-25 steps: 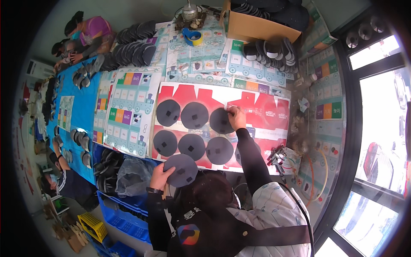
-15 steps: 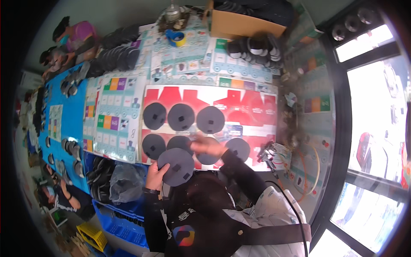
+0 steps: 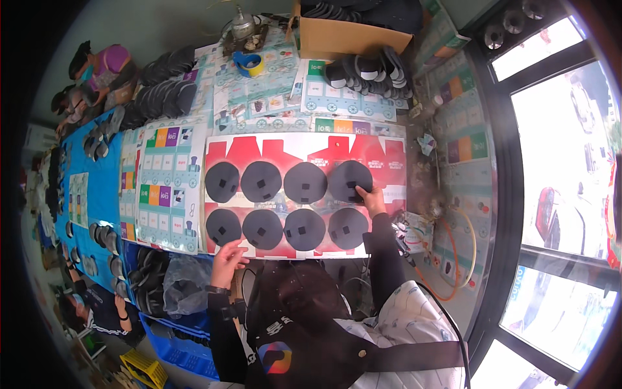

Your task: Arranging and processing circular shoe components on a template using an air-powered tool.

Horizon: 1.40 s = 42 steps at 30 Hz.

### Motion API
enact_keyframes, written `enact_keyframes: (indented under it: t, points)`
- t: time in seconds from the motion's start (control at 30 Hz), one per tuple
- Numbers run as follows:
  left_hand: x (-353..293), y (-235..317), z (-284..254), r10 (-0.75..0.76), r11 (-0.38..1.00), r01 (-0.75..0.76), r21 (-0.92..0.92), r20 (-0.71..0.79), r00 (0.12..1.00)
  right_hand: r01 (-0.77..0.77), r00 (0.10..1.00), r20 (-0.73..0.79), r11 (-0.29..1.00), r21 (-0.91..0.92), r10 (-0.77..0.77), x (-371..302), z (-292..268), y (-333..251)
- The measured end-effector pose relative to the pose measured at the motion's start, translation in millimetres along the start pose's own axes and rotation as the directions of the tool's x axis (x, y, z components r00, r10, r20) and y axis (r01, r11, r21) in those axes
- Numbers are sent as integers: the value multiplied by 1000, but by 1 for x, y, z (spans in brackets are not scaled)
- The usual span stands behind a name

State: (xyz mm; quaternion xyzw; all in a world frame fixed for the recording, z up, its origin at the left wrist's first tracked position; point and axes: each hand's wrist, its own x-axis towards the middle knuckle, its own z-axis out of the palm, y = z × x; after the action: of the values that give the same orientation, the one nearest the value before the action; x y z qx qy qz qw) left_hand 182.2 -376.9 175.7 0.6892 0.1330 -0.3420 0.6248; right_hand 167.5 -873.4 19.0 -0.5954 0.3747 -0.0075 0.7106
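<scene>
The dark gray disc (image 3: 350, 174) in hand is at about 2 o'clock from the middle of the red-and-white sheet (image 3: 389, 170), at the right end of the far row. The right hand (image 3: 376, 203) pinches its rim at 4 o'clock, fingers close together. It looks thin, light and fairly stiff, probably matte rather than slippery, and could crease if squeezed; the outer rim, clear of the small dark square, seems the best hold. 7 other discs (image 3: 305, 183) lie from 6 round to 12 o'clock of it, in 2 rows. The left hand (image 3: 227, 264) holds nothing, fingers loosely spread, by the sheet's front edge between 7 and 8 o'clock. Farther out are a blue-and-yellow ring (image 3: 249, 67) at 11 o'clock and a cardboard box (image 3: 353, 40) near 12.
</scene>
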Motion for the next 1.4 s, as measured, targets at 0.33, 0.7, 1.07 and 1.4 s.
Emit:
enact_keyframes:
  t: [0.33, 0.7, 1.07, 1.4]
  points:
    - [-14, -6, -4, -37, 997, 33, -64, -66, 997, 16, 999, 41, 996, -88, -12, 8, -3, -7]
    - [-45, -18, -41, -76, 996, 66, -67, -155, 985, 221, 927, -8, 563, -796, -375, 43, 13, 71]
    - [-106, -202, -237, -377, 926, 326, -190, -470, 798, 288, 877, 14, 503, -815, -480, -57, -16, 6]
    - [-56, -304, -355, 320, 811, 263, 522, -774, 547, 362, 918, 135, 647, -671, -374, -240, 110, -80]
